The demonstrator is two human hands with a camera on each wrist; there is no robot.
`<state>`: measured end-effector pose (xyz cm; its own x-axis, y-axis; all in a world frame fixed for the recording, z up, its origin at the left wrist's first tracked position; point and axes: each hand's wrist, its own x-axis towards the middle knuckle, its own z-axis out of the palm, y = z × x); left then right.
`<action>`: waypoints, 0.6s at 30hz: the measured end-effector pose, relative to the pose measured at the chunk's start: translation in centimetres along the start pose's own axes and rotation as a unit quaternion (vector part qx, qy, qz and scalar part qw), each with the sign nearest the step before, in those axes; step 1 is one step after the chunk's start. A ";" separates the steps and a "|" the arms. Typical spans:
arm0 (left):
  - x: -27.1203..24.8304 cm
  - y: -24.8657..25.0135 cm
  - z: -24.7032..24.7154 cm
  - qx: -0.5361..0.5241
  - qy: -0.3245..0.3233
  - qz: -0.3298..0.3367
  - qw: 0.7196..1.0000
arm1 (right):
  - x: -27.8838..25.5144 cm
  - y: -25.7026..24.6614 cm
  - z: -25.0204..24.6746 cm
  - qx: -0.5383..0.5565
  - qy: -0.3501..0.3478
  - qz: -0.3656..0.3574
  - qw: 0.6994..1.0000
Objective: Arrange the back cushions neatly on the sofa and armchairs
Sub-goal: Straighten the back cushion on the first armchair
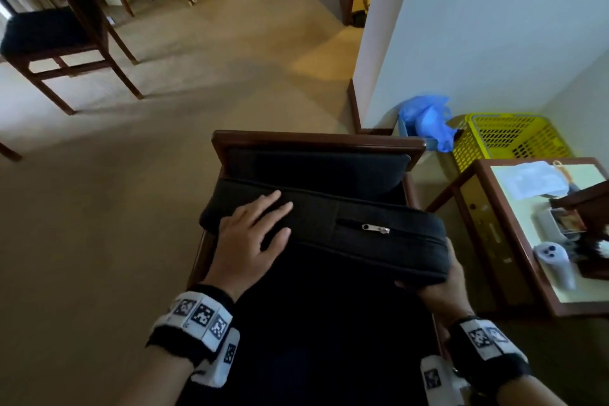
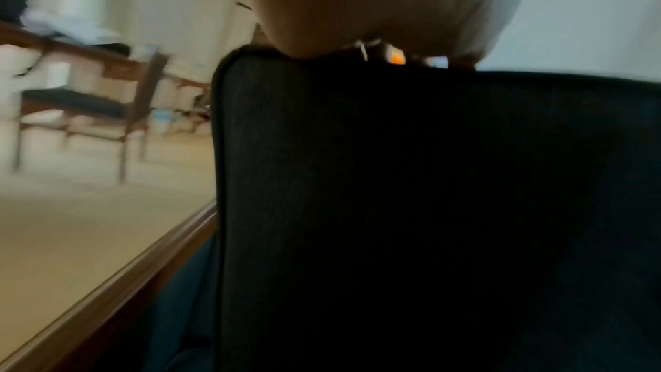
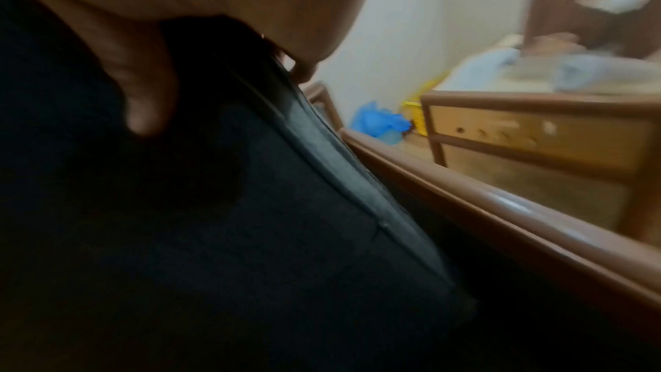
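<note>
Carpeted room; wooden armchair (image 1: 316,138) beside a side table (image 1: 514,241). Black back cushion (image 1: 329,224): tilted over the seat, zip edge uppermost, not yet against the backrest. Left hand (image 1: 253,234): flat, fingers spread on top. Right hand (image 1: 441,287): gripping the right corner. Risk: uneven push could seat the cushion askew, or zip-side up.

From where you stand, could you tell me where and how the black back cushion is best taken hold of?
Grip the black back cushion by its two short ends, one hand from each side. It is long, flat-edged and tilted, zipper up. The right hand already cups the right corner; the left hand only lies flat on top.
</note>
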<state>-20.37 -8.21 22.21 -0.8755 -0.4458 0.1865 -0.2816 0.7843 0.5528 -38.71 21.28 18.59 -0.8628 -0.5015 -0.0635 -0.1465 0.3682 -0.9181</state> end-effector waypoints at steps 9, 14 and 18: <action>2.0 5.8 3.5 0.073 0.005 0.019 0.997 | -0.1 -5.0 -5.7 -0.166 0.003 0.015 0.986; 3.5 5.1 2.8 0.074 -0.022 0.026 0.997 | 0.8 -8.5 -2.0 -0.331 0.017 -0.087 0.940; 3.5 5.4 3.2 0.076 -0.009 0.016 0.997 | 1.8 -10.4 0.8 -0.366 0.108 -0.034 0.924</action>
<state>-26.17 -4.12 23.28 -0.8918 -0.4125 0.1860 -0.3083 0.8548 0.4175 -38.37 15.94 27.69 -0.9047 -0.4034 0.1372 -0.4230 0.8119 -0.4024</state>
